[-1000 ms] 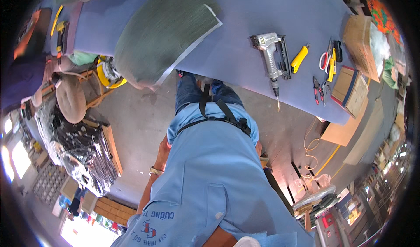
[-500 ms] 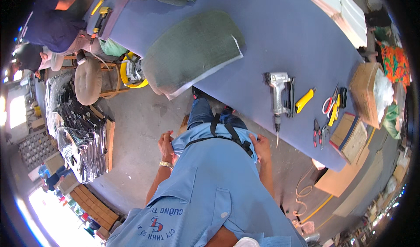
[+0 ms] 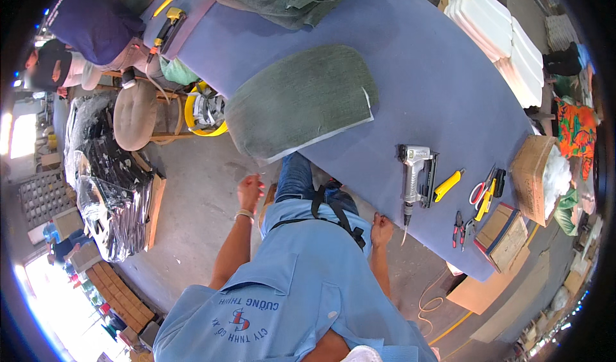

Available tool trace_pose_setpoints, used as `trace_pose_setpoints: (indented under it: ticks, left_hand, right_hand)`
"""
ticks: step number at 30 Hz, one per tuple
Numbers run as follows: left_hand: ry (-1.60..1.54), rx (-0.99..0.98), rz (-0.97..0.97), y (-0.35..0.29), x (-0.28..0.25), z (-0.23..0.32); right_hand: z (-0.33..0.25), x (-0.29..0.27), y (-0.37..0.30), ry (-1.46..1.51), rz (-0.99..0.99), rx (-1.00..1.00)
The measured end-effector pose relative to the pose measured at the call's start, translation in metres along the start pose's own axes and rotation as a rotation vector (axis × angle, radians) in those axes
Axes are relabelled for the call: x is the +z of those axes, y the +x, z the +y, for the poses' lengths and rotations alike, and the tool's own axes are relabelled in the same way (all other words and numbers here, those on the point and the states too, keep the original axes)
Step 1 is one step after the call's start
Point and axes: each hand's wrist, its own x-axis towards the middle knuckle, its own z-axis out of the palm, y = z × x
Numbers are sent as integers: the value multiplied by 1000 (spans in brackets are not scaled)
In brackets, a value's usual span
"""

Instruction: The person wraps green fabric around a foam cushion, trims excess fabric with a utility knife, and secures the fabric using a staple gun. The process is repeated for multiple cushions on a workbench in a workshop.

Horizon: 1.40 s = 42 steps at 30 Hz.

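Observation:
My left hand (image 3: 250,192) is off the shirt, held in the air over the floor with its fingers loosely bent and apart, holding nothing. On the other side, my right hand (image 3: 382,230) is closed at the hem of my light blue shirt (image 3: 308,246), close to the table edge. In front of me lies a dark green fabric-covered cushion panel (image 3: 301,102) with a white lower edge, jutting over the table's near edge. A silver pneumatic staple gun (image 3: 417,176) rests on the blue-grey table (image 3: 443,99), nearest to my right hand.
Right of the staple gun lie a yellow cutter (image 3: 448,185), scissors (image 3: 478,194) and pliers (image 3: 458,230). Beyond them is a cardboard box (image 3: 531,176). White padding (image 3: 481,22) is stacked far right. At left, a person (image 3: 96,25) sits near a yellow-rimmed bucket (image 3: 191,113).
My left hand has let go of the shirt hem and moved slightly up and outward. My right hand stays by the hem. The view has shifted, so the table sits lower in it.

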Motion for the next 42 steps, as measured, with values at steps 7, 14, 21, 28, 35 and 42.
trace_pose_setpoints:
  ticks: [7, 14, 21, 28, 35, 42]
  left_hand:
    - [-443, -13, -143, 94, -33, 88]
    - [-630, -213, -538, 49, -40, 162]
    - [-893, 59, -818, -51, 40, 219]
    - [-964, 203, -891, -97, 79, 244]
    - [-1251, -256, -1061, -118, 136, 206]
    - [-1134, -415, -875, -93, 162, 158]
  right_hand:
    - [-67, -80, 9, 378, -401, 170]
    - [-248, -52, 62, 590, -192, 81]
    - [-341, -50, 56, 739, -401, -54]
    - [-348, -99, 46, 870, -625, -246]
    - [-364, -141, 19, 523, -580, -384]
    - [-379, -106, 48, 321, -667, -205]
